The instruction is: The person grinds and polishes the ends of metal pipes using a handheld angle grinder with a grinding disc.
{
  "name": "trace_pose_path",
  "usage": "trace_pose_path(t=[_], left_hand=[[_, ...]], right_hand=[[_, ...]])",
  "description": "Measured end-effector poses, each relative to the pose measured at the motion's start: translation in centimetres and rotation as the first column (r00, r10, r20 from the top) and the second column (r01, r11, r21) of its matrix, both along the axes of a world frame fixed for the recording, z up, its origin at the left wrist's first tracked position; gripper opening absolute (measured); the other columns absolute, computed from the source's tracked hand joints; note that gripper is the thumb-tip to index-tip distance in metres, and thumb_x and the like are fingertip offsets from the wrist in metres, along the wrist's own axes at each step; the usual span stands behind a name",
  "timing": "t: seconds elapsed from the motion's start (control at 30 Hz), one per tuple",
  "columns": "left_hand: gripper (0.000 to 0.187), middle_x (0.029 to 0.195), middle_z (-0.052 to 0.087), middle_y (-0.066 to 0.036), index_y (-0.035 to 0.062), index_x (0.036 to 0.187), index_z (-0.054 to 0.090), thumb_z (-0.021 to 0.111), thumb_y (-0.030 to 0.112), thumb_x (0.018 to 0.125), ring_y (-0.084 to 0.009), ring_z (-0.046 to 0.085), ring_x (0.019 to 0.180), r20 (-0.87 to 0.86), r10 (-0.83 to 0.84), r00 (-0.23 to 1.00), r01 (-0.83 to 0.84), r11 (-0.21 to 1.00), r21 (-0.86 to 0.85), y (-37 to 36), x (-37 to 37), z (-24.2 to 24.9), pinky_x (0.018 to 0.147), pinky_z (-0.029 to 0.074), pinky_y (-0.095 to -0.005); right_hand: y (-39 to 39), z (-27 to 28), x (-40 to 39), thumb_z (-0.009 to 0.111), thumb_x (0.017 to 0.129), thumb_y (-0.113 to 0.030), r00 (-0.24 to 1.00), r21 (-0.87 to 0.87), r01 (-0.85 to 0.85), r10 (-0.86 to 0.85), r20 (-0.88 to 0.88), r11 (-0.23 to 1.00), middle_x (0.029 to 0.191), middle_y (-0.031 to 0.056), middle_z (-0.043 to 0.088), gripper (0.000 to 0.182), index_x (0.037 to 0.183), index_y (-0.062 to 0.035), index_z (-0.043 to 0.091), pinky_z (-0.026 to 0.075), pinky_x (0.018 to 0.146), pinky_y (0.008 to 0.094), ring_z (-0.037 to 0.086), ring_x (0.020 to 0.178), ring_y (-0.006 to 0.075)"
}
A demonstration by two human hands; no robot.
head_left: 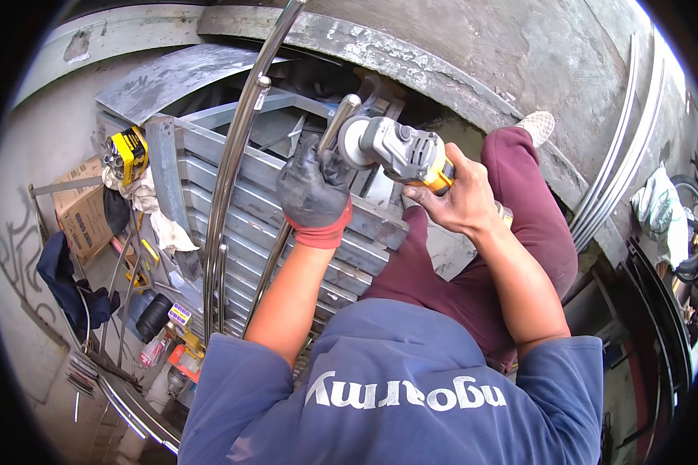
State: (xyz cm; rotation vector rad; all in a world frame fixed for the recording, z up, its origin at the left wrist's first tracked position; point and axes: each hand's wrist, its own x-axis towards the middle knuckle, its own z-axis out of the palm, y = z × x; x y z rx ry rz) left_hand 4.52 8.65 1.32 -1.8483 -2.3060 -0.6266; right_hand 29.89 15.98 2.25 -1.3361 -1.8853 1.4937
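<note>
My left hand [314,186], in a dark grey glove with a red cuff, is closed around a shiny metal tube [274,262] near its capped upper end. My bare right hand [465,194] wraps round the yellow and grey body of an angle grinder [407,151]. The grinder's pale round disc [354,142] faces left, right at the tube and close beside my gloved fingers. Left of the glove, a longer curved shiny tube [229,170] runs up past the work. Under my hands lies a grey metal frame with slats [244,198].
A yellow and black tool [129,155] sits on the left by a cardboard box [84,209]. Lower left are a black spool [154,318] and an orange tool [184,363]. A concrete ledge [411,62] crosses the top. Long pipes [624,147] lean at right, near a white bag [661,213].
</note>
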Motion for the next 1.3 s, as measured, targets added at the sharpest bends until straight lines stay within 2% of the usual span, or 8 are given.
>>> trace_pose_path(t=[0.1, 0.3, 0.63, 0.73, 0.83, 1.07, 1.23, 1.3], left_hand=[[0.025, 0.077, 0.065, -0.017, 0.0038, 0.103, 0.073, 0.068, 0.028, 0.108, -0.0406, 0.067, 0.069, -0.075, 0.009, 0.997, -0.009, 1.000, -0.002, -0.3, -0.1, -0.2, 0.064, 0.053, -0.0522], [0.024, 0.072, 0.066, -0.016, 0.0054, 0.104, 0.073, 0.072, 0.030, 0.105, -0.0408, 0.068, 0.066, -0.043, 0.011, 0.999, -0.012, 1.000, -0.019, -0.3, 0.0, 0.4, 0.061, 0.052, -0.0516], [0.025, 0.073, 0.066, -0.016, 0.0038, 0.113, 0.071, 0.073, 0.027, 0.104, -0.0395, 0.067, 0.067, -0.075, 0.010, 0.997, -0.012, 1.000, -0.028, -0.6, -0.2, 0.0, 0.070, 0.054, -0.0526], [0.030, 0.089, 0.073, -0.019, 0.0037, 0.111, 0.076, 0.070, 0.032, 0.104, -0.0451, 0.071, 0.081, -0.048, 0.064, 0.997, -0.067, 0.997, -0.050, -0.9, 0.1, -0.2, 0.074, 0.055, -0.0551], [0.031, 0.088, 0.072, -0.019, 0.0037, 0.110, 0.076, 0.070, 0.034, 0.105, -0.0449, 0.070, 0.081, -0.026, 0.048, 0.999, -0.049, 0.997, -0.051, -0.9, 0.0, 0.0, 0.074, 0.054, -0.0554], [0.032, 0.084, 0.070, -0.020, 0.0030, 0.108, 0.075, 0.068, 0.035, 0.107, -0.0452, 0.069, 0.078, -0.031, 0.058, 0.998, -0.059, 0.997, -0.055, -0.8, 0.2, 0.1, 0.071, 0.053, -0.0561], [0.031, 0.083, 0.071, -0.020, 0.0028, 0.109, 0.076, 0.069, 0.033, 0.108, -0.0455, 0.069, 0.076, 0.032, -0.010, 0.999, 0.009, 1.000, 0.023, -0.7, -0.2, -0.2, 0.070, 0.053, -0.0560], [0.027, 0.079, 0.067, -0.016, 0.0036, 0.117, 0.072, 0.072, 0.028, 0.106, -0.0403, 0.067, 0.071, -0.003, -0.017, 1.000, 0.017, 1.000, 0.020, -0.8, -0.3, -0.4, 0.069, 0.053, -0.0527]], right_hand=[[0.7, 0.2, -0.1, 0.097, 0.082, -0.043, 0.999, -0.005, 0.035, -0.036, -0.016, 0.999, 0.089, 0.0212, 0.077, 0.061, 0.109, -0.0006, 0.063, 0.060, 0.074, 0.0469, 0.078, 0.084, 0.0437], [0.6, 0.7, -0.8, 0.097, 0.082, -0.042, 0.999, 0.027, 0.006, -0.005, -0.035, 1.000, 0.091, 0.0237, 0.077, 0.060, 0.109, -0.0008, 0.063, 0.060, 0.076, 0.0471, 0.078, 0.087, 0.0453], [0.6, 0.7, -1.1, 0.096, 0.084, -0.036, 0.998, 0.031, 0.030, -0.029, -0.057, 0.999, 0.096, 0.0207, 0.079, 0.056, 0.117, -0.0011, 0.067, 0.061, 0.079, 0.0438, 0.080, 0.090, 0.0401], [0.8, 0.5, -1.3, 0.096, 0.084, -0.033, 0.994, 0.035, 0.081, -0.078, -0.081, 0.996, 0.096, 0.0206, 0.080, 0.054, 0.117, -0.0008, 0.068, 0.061, 0.079, 0.0437, 0.081, 0.090, 0.0389], [0.4, 0.0, -1.2, 0.095, 0.085, -0.031, 0.995, -0.009, 0.012, -0.013, -0.100, 1.000, 0.097, 0.0210, 0.080, 0.052, 0.117, -0.0002, 0.068, 0.061, 0.080, 0.0432, 0.081, 0.091, 0.0393], [0.9, -0.1, -1.1, 0.095, 0.085, -0.032, 0.992, 0.003, 0.092, -0.092, -0.081, 0.996, 0.100, 0.0214, 0.080, 0.056, 0.122, 0.0005, 0.070, 0.061, 0.082, 0.0425, 0.081, 0.093, 0.0392], [0.6, -0.4, -1.0, 0.097, 0.083, -0.037, 0.993, 0.054, -0.011, 0.017, -0.113, 0.998, 0.094, 0.0203, 0.078, 0.058, 0.115, -0.0002, 0.068, 0.060, 0.079, 0.0442, 0.079, 0.090, 0.0414], [0.8, -0.1, -1.2, 0.098, 0.081, -0.039, 0.994, 0.030, 0.043, -0.040, -0.104, 0.999, 0.093, 0.0204, 0.078, 0.059, 0.113, 0.0001, 0.067, 0.060, 0.079, 0.0444, 0.079, 0.089, 0.0411]])
